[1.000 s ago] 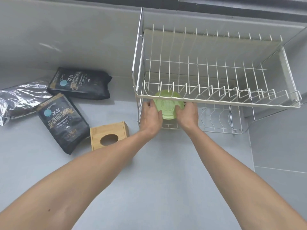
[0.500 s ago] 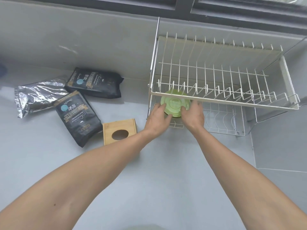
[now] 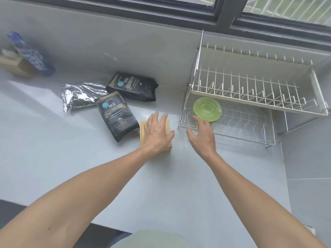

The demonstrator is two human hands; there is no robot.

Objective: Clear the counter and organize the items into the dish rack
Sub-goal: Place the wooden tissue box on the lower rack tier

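The left hand [image 3: 157, 134] hovers with fingers spread over the wooden box [image 3: 155, 136]; the right hand [image 3: 202, 136] is spread too, empty, just before the dish rack [image 3: 250, 102]. The green plate [image 3: 207, 109] leans in the rack's lower tier, at its left end. Two black bags [image 3: 117, 116] lie leftward on the desk [image 3: 71, 158].

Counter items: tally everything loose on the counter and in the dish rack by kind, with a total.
Black bags: 2
Silver foil bag: 1
Wooden box: 1, under the left hand
Green plate: 1, in the dish rack lower tier
Blue bottle: 1
Cardboard box: 1, blurred at far left
Total: 7
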